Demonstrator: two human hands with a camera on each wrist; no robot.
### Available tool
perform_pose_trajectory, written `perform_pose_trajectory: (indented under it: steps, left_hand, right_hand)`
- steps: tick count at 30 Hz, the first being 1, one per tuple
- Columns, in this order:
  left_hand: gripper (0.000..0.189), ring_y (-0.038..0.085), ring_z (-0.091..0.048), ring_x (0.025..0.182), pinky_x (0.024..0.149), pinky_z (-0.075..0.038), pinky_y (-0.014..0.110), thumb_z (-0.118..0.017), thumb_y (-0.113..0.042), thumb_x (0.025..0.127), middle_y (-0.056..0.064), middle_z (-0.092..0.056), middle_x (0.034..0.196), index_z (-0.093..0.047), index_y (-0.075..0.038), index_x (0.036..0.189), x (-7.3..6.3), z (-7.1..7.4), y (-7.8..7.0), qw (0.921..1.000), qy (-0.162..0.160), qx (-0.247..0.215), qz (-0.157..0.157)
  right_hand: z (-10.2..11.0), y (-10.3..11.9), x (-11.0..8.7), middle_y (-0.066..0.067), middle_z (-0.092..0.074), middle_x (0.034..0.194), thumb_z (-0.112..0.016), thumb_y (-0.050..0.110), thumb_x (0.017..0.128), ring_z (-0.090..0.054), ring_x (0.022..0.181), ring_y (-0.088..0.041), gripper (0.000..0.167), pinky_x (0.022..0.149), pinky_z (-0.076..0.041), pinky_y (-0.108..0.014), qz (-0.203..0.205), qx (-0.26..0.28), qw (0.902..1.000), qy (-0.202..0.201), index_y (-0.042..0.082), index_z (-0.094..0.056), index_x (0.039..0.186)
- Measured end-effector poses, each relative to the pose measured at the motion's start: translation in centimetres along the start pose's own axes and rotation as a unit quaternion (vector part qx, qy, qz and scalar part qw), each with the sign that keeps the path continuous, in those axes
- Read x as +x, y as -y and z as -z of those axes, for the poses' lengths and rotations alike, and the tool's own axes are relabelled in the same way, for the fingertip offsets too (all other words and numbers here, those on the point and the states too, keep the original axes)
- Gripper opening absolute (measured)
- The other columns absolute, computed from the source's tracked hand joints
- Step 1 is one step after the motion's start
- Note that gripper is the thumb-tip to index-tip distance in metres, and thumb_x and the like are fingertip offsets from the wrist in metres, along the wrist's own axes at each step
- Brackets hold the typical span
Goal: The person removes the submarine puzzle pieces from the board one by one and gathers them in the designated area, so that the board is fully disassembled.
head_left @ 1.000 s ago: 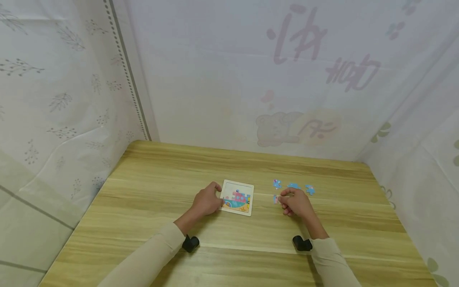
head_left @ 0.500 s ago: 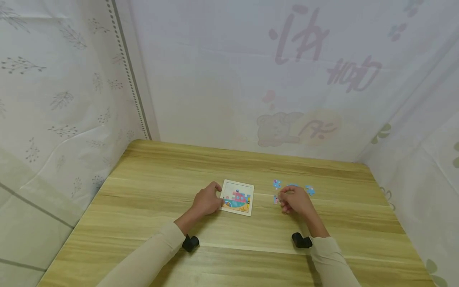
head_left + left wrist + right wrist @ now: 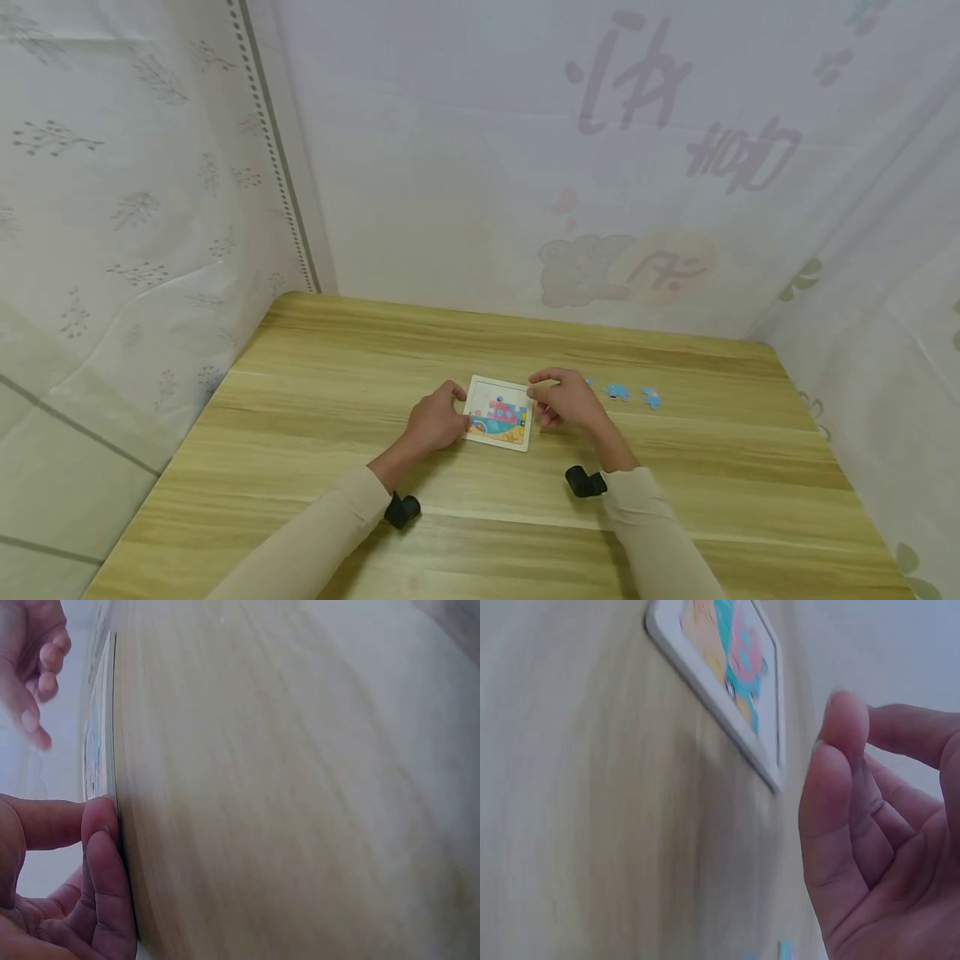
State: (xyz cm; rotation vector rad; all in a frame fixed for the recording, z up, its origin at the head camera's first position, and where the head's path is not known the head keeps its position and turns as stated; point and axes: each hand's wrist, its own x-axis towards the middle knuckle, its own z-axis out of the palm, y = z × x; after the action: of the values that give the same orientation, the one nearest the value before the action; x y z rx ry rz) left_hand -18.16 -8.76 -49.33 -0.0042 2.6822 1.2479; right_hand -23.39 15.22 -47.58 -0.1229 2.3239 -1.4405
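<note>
A square jigsaw puzzle board (image 3: pixel 491 441) with a pale frame lies on the table, its pink and teal picture partly filled in. At its left edge my left hand (image 3: pixel 437 419) holds the frame between thumb and fingers; in the left wrist view the fingertips (image 3: pixel 100 817) are right on that edge. My right hand (image 3: pixel 568 400) hovers at the board's upper right corner. Its thumb and index finger (image 3: pixel 829 784) pinch a puzzle piece (image 3: pixel 819 742), mostly hidden, with only a thin pale sliver showing between the tips.
Blue puzzle pieces lie right of the board: one (image 3: pixel 617 391) behind the right hand, another (image 3: pixel 651 397) farther right, and a third (image 3: pixel 588 382) partly covered by the hand. Patterned cloth (image 3: pixel 450 167) hangs behind the wooden table (image 3: pixel 360 333).
My right hand has moved left from the loose pieces to the board's right edge. The piece that was by its fingertips no longer shows on the table. My left hand stays put.
</note>
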Motion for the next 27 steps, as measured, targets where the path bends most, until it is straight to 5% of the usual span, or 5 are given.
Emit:
perform_pose_trajectory:
  steps: [12, 27]
  left_hand:
    - [0.039, 0.013, -0.055, 0.046, 0.053, -0.039, 0.028, -0.069, -0.010, 0.083, 0.003, -0.061, 0.055, -0.054, -0.001, 0.118, -0.1, -0.1, 0.0, 0.9999, 0.003, -0.012, 0.004]
    - [0.038, 0.013, -0.055, 0.045, 0.052, -0.039, 0.028, -0.069, -0.010, 0.082, 0.001, -0.059, 0.053, -0.054, -0.002, 0.117, -0.1, -0.1, -0.1, 0.9998, 0.001, -0.015, 0.010]
  right_hand:
    - [-3.9, 0.5, 0.6, -0.006, -0.060, 0.058, -0.066, 0.010, 0.090, -0.057, 0.040, -0.014, 0.036, 0.045, -0.051, -0.028, 0.015, -0.039, 0.9973, 0.061, 0.004, -0.061, 0.125]
    - [-4.4, 0.0, 1.4, -0.007, -0.058, 0.056, -0.066, 0.003, 0.089, -0.052, 0.038, -0.013, 0.031, 0.043, -0.047, -0.025, 0.024, -0.013, 0.9960, 0.085, 0.007, -0.053, 0.116]
